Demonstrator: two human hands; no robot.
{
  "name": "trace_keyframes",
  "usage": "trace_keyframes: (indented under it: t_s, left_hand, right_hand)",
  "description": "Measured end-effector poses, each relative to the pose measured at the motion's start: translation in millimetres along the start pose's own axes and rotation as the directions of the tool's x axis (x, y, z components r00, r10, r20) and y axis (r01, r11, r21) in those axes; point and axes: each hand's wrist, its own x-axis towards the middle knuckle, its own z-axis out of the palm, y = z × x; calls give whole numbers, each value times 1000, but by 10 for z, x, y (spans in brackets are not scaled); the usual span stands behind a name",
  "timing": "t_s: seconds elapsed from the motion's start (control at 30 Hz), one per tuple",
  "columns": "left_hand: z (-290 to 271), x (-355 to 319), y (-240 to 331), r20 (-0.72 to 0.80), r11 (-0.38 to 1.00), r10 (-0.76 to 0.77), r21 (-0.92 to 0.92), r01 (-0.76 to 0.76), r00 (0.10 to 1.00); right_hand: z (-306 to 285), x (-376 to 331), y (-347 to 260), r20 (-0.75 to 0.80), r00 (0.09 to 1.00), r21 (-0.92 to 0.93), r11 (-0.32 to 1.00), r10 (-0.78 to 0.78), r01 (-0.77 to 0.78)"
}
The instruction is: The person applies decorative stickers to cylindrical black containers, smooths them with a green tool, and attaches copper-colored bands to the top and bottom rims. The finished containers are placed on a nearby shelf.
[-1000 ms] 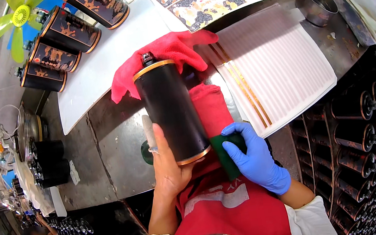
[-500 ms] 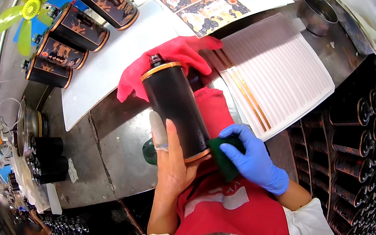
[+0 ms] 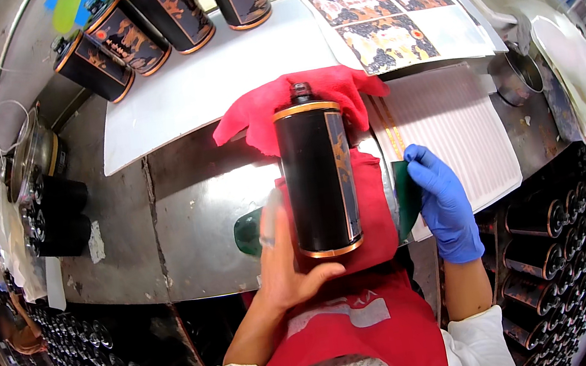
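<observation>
A black cylindrical bottle with copper-coloured bands lies on a red cloth, its neck pointing away from me. Part of a decorated panel shows along its right side. My left hand is bare apart from a pale cover on one finger. It is open beside the bottle's lower left, fingers stretched and blurred, thumb near the base; contact is hard to judge. In a blue glove, my right hand pinches a thin dark green sheet upright to the bottle's right. Another green oval piece lies left of my left hand.
Decorated black bottles stand along a white board at the back left. Printed sheets lie back right, above ribbed pale sheeting with gold strips. A metal cup stands far right. Racks of bottles flank the table below.
The bottle has turned, bringing its decorated panel into view, and lies straighter. My right hand moved right, taking the green sheet off the bottle's base. My left hand's grip has loosened.
</observation>
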Motion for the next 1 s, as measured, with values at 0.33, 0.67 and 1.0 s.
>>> trace_keyframes:
  t_s: [0.33,0.67,1.0]
  left_hand:
    - [221,-315,2,-9,837,417,395,-380,909]
    - [150,-484,-48,-108,793,571,330,-513,814]
    - [114,-225,-18,-28,787,514,413,-458,858]
  right_hand:
    - [354,-78,153,123,968,-306,936,219,-173]
    - [97,-44,-201,109,990,-377,925,88,-41]
    - [794,576,-588,200,977,-509,843,-79,173]
